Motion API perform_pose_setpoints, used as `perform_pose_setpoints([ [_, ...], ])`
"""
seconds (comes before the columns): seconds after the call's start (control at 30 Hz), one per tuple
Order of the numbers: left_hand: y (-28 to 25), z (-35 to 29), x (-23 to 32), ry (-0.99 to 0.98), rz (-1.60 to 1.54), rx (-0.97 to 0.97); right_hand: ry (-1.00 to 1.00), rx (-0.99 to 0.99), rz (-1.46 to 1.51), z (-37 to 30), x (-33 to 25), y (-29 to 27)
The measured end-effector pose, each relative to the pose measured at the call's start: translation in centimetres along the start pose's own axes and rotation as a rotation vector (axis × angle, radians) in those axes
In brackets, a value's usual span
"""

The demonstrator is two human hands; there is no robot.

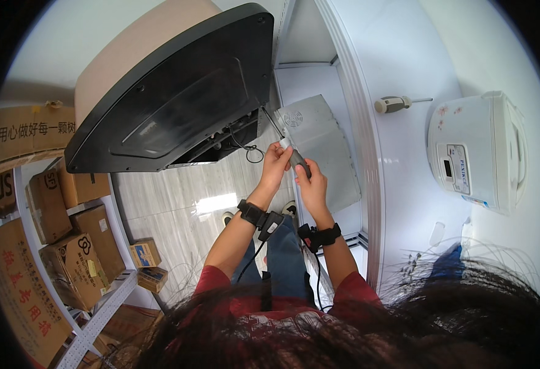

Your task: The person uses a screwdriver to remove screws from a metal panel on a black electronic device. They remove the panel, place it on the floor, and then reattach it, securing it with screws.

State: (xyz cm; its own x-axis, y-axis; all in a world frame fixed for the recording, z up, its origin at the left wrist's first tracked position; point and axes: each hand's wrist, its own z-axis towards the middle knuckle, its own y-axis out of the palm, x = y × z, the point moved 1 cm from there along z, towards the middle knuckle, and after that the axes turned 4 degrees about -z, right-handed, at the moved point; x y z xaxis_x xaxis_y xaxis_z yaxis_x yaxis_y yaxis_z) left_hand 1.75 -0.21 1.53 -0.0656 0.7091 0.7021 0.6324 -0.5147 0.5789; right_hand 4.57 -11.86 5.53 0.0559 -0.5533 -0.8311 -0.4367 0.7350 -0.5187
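A screwdriver (299, 162) with a grey handle and pale collar points away from me, up to the left. My left hand (274, 165) pinches it near the collar. Around the rear of its handle, my right hand (311, 184) is closed. The shaft's end is by the right-hand corner of a large black curved panel (184, 104); I cannot tell whether it sits on a screw. Under the panel's near edge shows an opening with dark parts, and a black cable (254, 155) hangs from it in a loop.
On the right, a white surface (399, 184) bears a second screwdriver (393, 104) and a white rice cooker (479, 154). A grey metal sheet with a round vent (328, 160) lies beside my right hand. Cardboard boxes (73, 270) fill a white shelf (107, 307) on the left.
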Motion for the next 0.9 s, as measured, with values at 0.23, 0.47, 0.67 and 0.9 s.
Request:
perform_pose_setpoints([
  [0.23, 0.7, 0.3, 0.8, -0.01, 0.063, -0.02, -0.15, 0.053, -0.119, 0.4, -1.1, -1.2],
  [0.47, 0.2, 0.0, 1.0, -0.022, -0.109, -0.061, -0.297, 0.121, -0.228, -0.5, -1.9, -0.7],
  [0.67, -1.3, 0.0, 1.6, -0.056, -0.113, -0.18, -0.081, -0.07, -0.313, -0.7, -1.7, -0.4],
  [0.9, 0.0, -0.2, 1.6, -0.025, -0.079, -0.122, -0.455, 0.233, -0.267, -0.6, -1.3, -0.5],
])
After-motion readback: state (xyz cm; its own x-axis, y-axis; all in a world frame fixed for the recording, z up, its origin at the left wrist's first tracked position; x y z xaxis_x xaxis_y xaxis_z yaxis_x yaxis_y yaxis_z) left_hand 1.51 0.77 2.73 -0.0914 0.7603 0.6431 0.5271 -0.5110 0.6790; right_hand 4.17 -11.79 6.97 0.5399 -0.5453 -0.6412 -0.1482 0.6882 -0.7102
